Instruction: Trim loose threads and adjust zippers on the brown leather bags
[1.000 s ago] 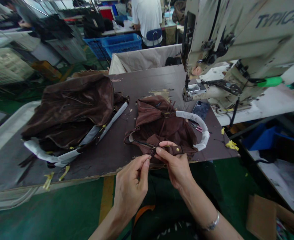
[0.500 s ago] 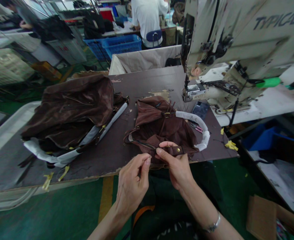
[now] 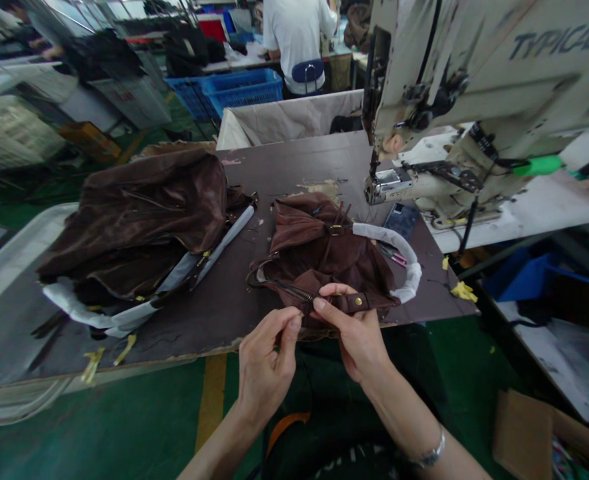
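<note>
The fingers (image 3: 330,311) of the right hand (image 3: 357,337) pinch the near edge of a small brown leather bag (image 3: 324,257), thumb on top, just where its dark metal zipper (image 3: 289,290) ends beside a leather strap tab with a brass stud (image 3: 358,301). The left hand (image 3: 267,363) is close beside it, with thumb and forefinger pressed together at the bag's edge. Whether they grip anything there is too small to tell.

The bag lies at the front edge of the dark brown surface (image 3: 284,163), its white-wrapped curved handle (image 3: 399,250) on the right. To the left, apart from it, lies a heap of larger brown leather bags (image 3: 144,213). Behind the handle lies a dark phone (image 3: 401,219), under the beige sewing machine (image 3: 474,80). A person in a white shirt (image 3: 297,30) sits farther back.
</note>
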Available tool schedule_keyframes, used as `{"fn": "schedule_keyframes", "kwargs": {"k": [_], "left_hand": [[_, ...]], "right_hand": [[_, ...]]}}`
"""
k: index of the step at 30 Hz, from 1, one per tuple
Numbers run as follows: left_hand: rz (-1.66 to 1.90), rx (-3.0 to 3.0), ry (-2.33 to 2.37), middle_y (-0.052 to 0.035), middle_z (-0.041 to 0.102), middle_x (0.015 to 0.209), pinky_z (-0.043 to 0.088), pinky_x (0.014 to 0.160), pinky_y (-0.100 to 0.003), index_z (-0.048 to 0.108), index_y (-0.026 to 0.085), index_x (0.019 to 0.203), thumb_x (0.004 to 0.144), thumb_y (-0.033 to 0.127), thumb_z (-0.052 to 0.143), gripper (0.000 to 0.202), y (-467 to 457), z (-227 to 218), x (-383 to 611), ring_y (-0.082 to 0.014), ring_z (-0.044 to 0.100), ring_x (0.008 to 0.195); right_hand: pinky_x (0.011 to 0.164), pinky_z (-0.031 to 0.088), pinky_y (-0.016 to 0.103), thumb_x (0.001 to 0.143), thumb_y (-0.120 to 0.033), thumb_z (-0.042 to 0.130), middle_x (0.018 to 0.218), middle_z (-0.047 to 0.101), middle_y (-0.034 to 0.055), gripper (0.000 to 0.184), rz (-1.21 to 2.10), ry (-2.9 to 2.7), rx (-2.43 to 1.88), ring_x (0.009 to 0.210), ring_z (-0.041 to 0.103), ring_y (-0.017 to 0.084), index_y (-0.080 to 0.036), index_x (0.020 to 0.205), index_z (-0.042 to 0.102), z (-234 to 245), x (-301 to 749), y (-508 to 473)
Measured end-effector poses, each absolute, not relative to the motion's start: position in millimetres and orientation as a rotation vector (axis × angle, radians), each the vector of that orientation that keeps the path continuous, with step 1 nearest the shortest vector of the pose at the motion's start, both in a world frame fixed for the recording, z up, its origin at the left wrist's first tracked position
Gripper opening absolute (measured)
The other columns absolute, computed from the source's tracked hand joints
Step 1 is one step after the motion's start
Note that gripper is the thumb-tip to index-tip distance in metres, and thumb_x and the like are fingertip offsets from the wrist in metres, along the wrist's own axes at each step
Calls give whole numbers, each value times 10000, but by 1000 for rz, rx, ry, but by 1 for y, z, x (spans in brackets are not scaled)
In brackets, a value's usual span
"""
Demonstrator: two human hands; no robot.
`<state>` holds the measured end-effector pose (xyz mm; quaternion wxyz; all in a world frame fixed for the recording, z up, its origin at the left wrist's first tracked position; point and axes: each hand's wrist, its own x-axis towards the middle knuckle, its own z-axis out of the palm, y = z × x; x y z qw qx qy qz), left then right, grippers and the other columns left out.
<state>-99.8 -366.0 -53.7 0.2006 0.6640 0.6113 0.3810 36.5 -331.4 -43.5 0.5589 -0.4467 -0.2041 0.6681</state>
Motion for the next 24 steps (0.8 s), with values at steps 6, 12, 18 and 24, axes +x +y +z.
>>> {"fn": "schedule_keyframes", "kwargs": {"k": [6,12,18,24], "left_hand": [[1028,1965,1755,-18,676,918,479,759,-218,643,183,995,905,206,528,147,-363,-46,-97,-136,634,810],[822,1865,1685,-8,694,934,475,680,-203,634,214,1101,927,249,500,222,-367,-30,-103,-124,651,776],[900,1952,1764,-22,715,926,493,681,-212,650,202,1082,907,246,528,217,-372,-23,-102,-132,668,741],[889,2023,1761,-7,715,843,511,734,-229,662,200,1016,891,225,548,171,-370,-24,-102,-150,676,781]], "right_hand": [[696,533,243,657,-208,814,764,645,-19,233,1564,-497,-1049,696,633,120,-188,844,677,-45,37,-332],[741,554,269,629,-192,828,772,635,-12,257,1630,-380,-1010,725,631,126,-172,838,680,-48,37,-330],[740,556,260,627,-176,828,755,620,-18,252,1650,-356,-983,715,621,113,-165,827,676,-47,38,-331],[729,559,254,631,-175,829,763,614,-18,245,1645,-352,-971,715,617,108,-166,825,680,-48,38,-331]]}}
